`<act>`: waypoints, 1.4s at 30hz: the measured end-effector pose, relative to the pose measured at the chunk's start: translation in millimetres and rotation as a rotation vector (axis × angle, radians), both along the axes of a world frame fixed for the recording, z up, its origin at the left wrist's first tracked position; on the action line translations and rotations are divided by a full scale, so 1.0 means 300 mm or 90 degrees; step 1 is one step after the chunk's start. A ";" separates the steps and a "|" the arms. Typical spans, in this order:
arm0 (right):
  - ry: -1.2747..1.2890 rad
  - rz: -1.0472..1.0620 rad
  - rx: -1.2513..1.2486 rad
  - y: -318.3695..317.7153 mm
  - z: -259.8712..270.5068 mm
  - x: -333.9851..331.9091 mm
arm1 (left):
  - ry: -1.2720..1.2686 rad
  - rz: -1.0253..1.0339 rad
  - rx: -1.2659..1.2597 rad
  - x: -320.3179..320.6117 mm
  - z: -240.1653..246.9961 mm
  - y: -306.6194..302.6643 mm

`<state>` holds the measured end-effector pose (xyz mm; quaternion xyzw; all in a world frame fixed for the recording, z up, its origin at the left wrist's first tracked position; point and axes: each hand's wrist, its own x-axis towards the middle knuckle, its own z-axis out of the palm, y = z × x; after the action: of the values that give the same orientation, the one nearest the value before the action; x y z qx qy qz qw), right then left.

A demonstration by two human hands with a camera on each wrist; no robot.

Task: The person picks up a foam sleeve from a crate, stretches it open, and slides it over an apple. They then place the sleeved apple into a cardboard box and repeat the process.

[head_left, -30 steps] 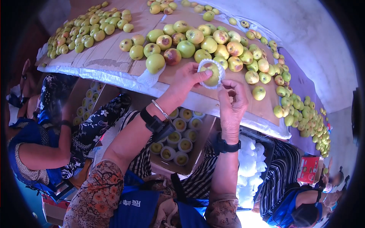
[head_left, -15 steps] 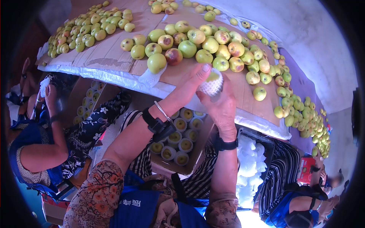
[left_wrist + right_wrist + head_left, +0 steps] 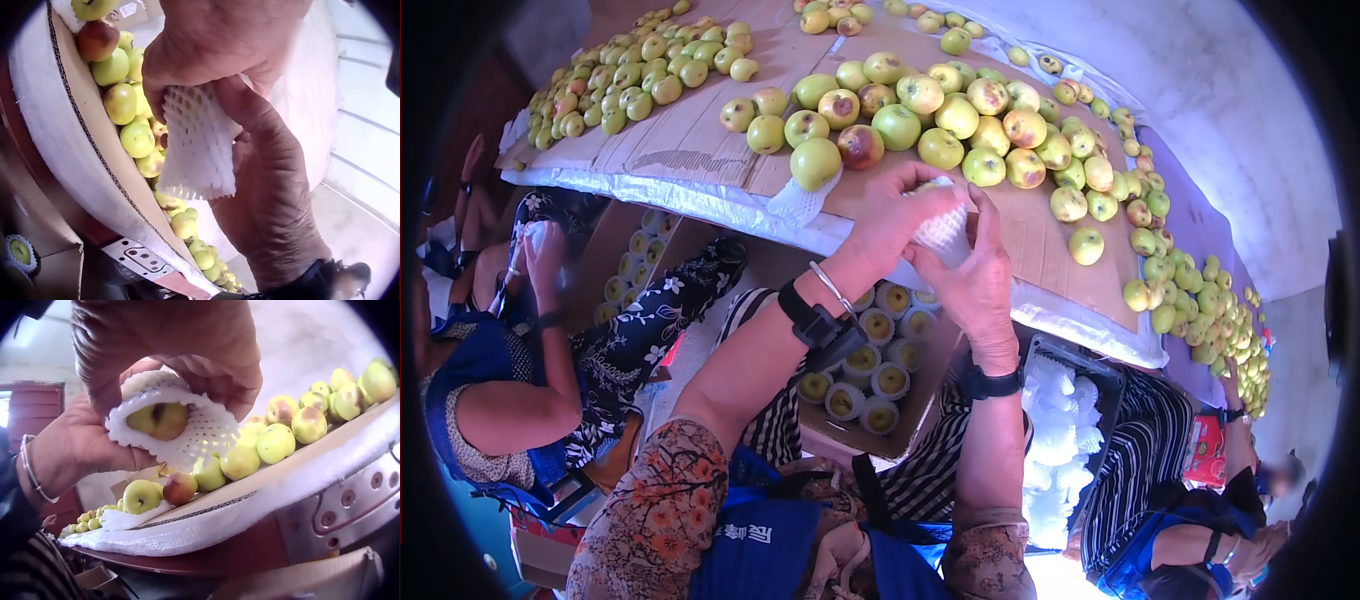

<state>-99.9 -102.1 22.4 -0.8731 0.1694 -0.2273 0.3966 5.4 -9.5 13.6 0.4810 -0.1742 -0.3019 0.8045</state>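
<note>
A white foam net [image 3: 943, 232] with an apple inside is held between both hands over the table's front edge. The left hand [image 3: 897, 215] grips it from the left, fingers curled over the top. On the other side the right hand [image 3: 980, 275] has its thumb and fingers round the net. In the left wrist view the net [image 3: 199, 147] hangs past the fingers with its scalloped end down. The right wrist view looks into the net's wide mouth, where the green apple [image 3: 159, 419] shows its dark hollow.
Loose apples [image 3: 897, 127] lie in piles across the cardboard-covered table [image 3: 690, 160]. An apple in a net [image 3: 815, 165] stands at the table's edge. Below are a carton of netted apples [image 3: 880, 415] and a dark crate of white nets [image 3: 1055, 430]. Other people sit left and right.
The netted apple, first held upright by the left hand with the right fingers at its side, was tipped into the right hand. Now both hands hold it, slightly lower, the left fingers over it again.
</note>
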 end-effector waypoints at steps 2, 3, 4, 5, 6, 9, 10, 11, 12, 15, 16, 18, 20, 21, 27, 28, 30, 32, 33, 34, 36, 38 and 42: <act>-0.002 0.025 0.002 -0.012 -0.011 -0.007 | 0.123 0.024 -0.063 0.030 -0.026 -0.007; -0.023 0.046 -0.016 -0.019 -0.022 -0.011 | 0.121 0.031 -0.078 0.035 -0.023 -0.006; -0.045 0.066 -0.034 -0.021 -0.029 -0.014 | 0.119 0.038 -0.094 0.039 -0.021 -0.005; -0.015 0.070 -0.021 -0.020 -0.032 -0.016 | 0.117 0.045 -0.109 0.042 -0.019 -0.002; 0.014 0.074 -0.009 -0.019 -0.033 -0.017 | 0.106 0.046 -0.090 0.045 -0.017 0.001; 0.010 0.105 0.024 -0.025 -0.049 -0.024 | 0.109 0.047 -0.074 0.054 -0.015 0.011; -0.008 0.120 0.033 -0.027 -0.051 -0.026 | 0.135 0.047 -0.093 0.062 -0.016 0.018; -0.001 0.119 0.039 -0.028 -0.047 -0.030 | 0.159 0.048 -0.112 0.071 -0.014 0.024; 0.006 0.120 0.045 -0.024 -0.032 -0.036 | 0.166 0.045 -0.117 0.082 -0.019 0.027; 0.017 0.116 0.069 -0.030 -0.027 -0.038 | 0.175 0.051 -0.126 0.105 -0.037 0.021; 0.019 0.113 0.078 -0.034 -0.029 -0.041 | 0.169 0.065 -0.124 0.108 -0.042 0.019; -0.040 0.073 0.137 -0.038 -0.020 -0.045 | 0.189 0.092 -0.149 0.122 -0.042 0.022; -0.068 0.041 0.191 -0.051 -0.014 -0.044 | 0.240 0.120 -0.211 0.146 -0.031 0.030; -0.067 0.027 0.217 -0.064 -0.016 -0.049 | 0.254 0.130 -0.221 0.149 -0.035 0.030; -0.161 0.024 0.066 -0.017 -0.031 -0.040 | 0.319 0.091 -0.230 0.122 -0.057 0.011; -0.181 0.017 -0.014 -0.004 -0.027 -0.033 | 0.321 0.091 -0.229 0.110 -0.053 0.005; -0.182 -0.006 -0.034 0.014 -0.032 -0.021 | 0.319 0.082 -0.226 0.095 -0.050 0.002; -0.175 0.006 -0.067 0.017 -0.037 -0.021 | 0.310 0.066 -0.220 0.089 -0.051 0.003; -0.167 0.031 -0.090 0.016 -0.041 -0.025 | 0.314 0.079 -0.228 0.090 -0.052 0.002; -0.159 0.056 -0.111 0.020 -0.043 -0.026 | 0.317 0.092 -0.235 0.092 -0.051 0.003; -0.164 0.099 -0.161 0.036 -0.043 -0.030 | 0.324 0.119 -0.243 0.098 -0.044 0.007; -0.171 0.098 -0.178 0.049 -0.045 -0.024 | 0.336 0.143 -0.245 0.097 -0.033 0.007; -0.211 0.014 -0.063 0.078 -0.085 0.009 | 0.291 0.165 -0.231 0.078 -0.018 -0.002</act>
<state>-97.2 -78.7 -3.0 -0.8440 0.0807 -0.3720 0.3778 28.7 -10.0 8.1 0.2672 0.0228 -0.2614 0.9272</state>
